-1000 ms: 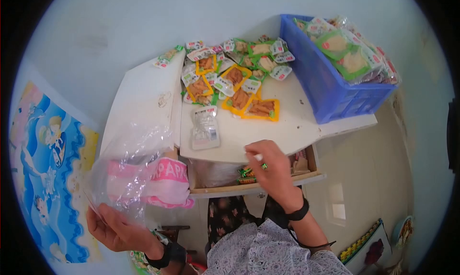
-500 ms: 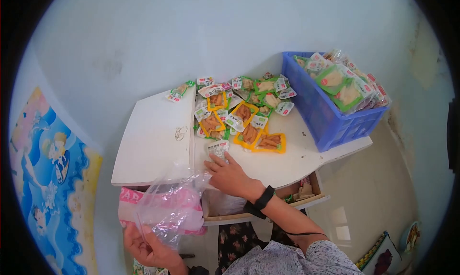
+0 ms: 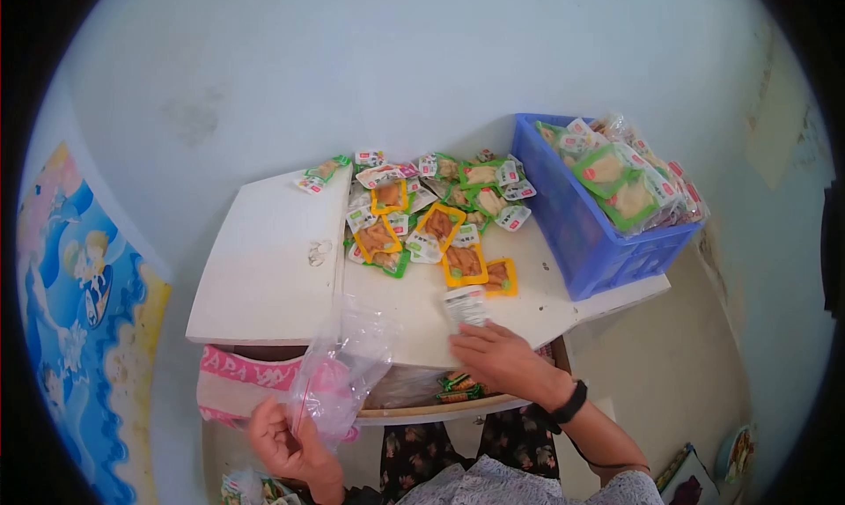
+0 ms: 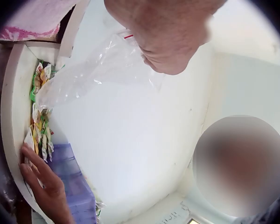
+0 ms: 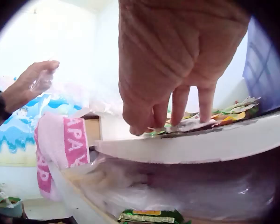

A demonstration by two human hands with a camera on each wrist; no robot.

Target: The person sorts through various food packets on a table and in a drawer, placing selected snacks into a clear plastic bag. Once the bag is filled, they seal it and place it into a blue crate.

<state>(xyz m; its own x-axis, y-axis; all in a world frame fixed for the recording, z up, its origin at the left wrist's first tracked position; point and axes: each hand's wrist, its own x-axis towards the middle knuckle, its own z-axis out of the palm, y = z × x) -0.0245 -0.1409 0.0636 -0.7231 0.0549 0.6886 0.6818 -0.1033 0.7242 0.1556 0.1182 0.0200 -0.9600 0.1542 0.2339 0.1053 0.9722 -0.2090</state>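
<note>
My left hand [image 3: 290, 442] pinches a clear plastic zip bag [image 3: 352, 355] near its red-lined edge. The limp bag hangs in front of the desk's edge, and looks see-through in the left wrist view. My right hand [image 3: 509, 361] reaches over the front of the white desk. Its fingertips rest on a small silver-white snack packet [image 3: 465, 305] lying flat, just in front of a yellow-edged snack packet [image 3: 462, 264]. In the right wrist view the fingers [image 5: 206, 103] point straight down onto the packet, spread apart.
A pile of green-edged and yellow-edged snack packets [image 3: 480, 175] covers the desk's back. At right stands a blue crate [image 3: 585, 232] full of packets. Below the desktop [image 3: 264, 276], an open drawer [image 3: 422, 412] holds green-wrapped items. A pink-and-white towel [image 3: 242, 386] hangs at left.
My right hand went to the silver-white packet at left, then slid it right across the desk to the yellow-edged packets. My left hand moved right with the bag.
</note>
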